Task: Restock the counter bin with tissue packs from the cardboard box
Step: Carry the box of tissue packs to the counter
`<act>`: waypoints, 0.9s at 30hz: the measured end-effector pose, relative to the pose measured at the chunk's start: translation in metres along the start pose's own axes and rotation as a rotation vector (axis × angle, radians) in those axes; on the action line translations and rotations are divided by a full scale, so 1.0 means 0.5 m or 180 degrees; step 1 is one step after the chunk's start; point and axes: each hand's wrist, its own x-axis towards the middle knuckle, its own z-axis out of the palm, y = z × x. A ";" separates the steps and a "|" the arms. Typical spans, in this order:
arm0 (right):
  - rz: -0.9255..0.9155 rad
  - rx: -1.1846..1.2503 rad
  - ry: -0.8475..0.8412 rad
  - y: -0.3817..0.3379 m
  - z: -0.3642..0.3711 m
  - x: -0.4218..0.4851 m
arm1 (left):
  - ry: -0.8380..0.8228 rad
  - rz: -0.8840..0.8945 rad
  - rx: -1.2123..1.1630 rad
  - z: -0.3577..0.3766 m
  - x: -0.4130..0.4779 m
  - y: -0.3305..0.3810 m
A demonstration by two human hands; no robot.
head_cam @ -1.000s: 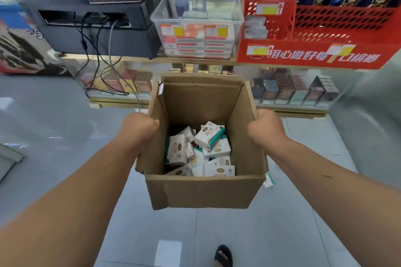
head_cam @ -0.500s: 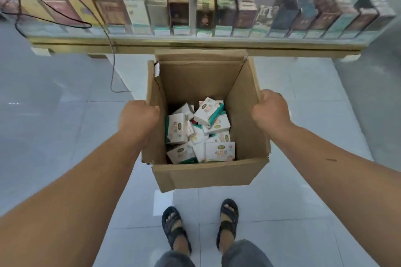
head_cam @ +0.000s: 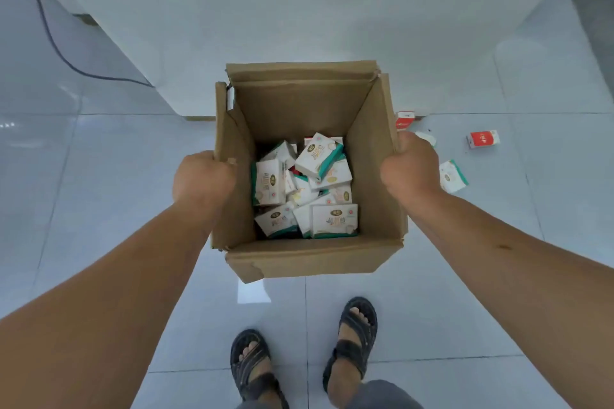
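Note:
An open cardboard box [head_cam: 299, 256] hangs in front of me over the tiled floor. My left hand [head_cam: 202, 178] is closed on the box's left wall and my right hand [head_cam: 410, 169] on its right wall. Several white and teal tissue packs [head_cam: 319, 156] lie jumbled in the bottom of the box. The counter bin is out of view.
The white base of the counter [head_cam: 265, 26] rises just beyond the box, with a black cable [head_cam: 56, 46] running down at the left. Loose packs lie on the floor at the right: two red ones [head_cam: 483, 139] [head_cam: 404, 119] and a teal one [head_cam: 452, 176]. My sandalled feet [head_cam: 352, 335] stand below the box.
The view has tipped down from the counter top to the floor. The box, still held in both hands, has sunk lower in front of the counter's base. Loose packs on the floor came into view.

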 end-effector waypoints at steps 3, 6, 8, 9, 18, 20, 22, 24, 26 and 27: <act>-0.0028 0.0022 -0.0005 0.018 0.038 0.035 | 0.0016 -0.0047 -0.0095 0.039 0.034 -0.014; -0.0047 0.0027 0.0011 0.044 0.086 0.082 | 0.0005 -0.0060 -0.0114 0.081 0.090 -0.023; -0.0047 0.0019 0.0033 0.054 0.116 0.107 | -0.0014 -0.0054 -0.0151 0.102 0.123 -0.027; -0.0035 0.0020 0.0051 0.058 0.130 0.118 | -0.0006 -0.0049 -0.0177 0.110 0.137 -0.031; 0.0003 0.0060 0.0123 0.069 0.215 0.184 | -0.0036 -0.0051 -0.0233 0.153 0.215 -0.044; -0.0005 0.0090 0.0124 0.066 0.225 0.197 | -0.0041 -0.0062 -0.0219 0.154 0.231 -0.042; 0.0031 0.0127 0.0122 0.064 0.232 0.207 | -0.0068 -0.0027 -0.0159 0.156 0.245 -0.039; 0.0035 0.0112 0.0120 0.063 0.236 0.209 | -0.0063 0.0032 -0.0085 0.158 0.250 -0.038; -0.0049 0.0107 0.0130 0.058 0.236 0.203 | -0.0020 0.0117 -0.0093 0.158 0.250 -0.040; -0.0104 0.0124 0.0125 0.055 0.236 0.199 | 0.0017 0.0157 -0.0131 0.157 0.249 -0.040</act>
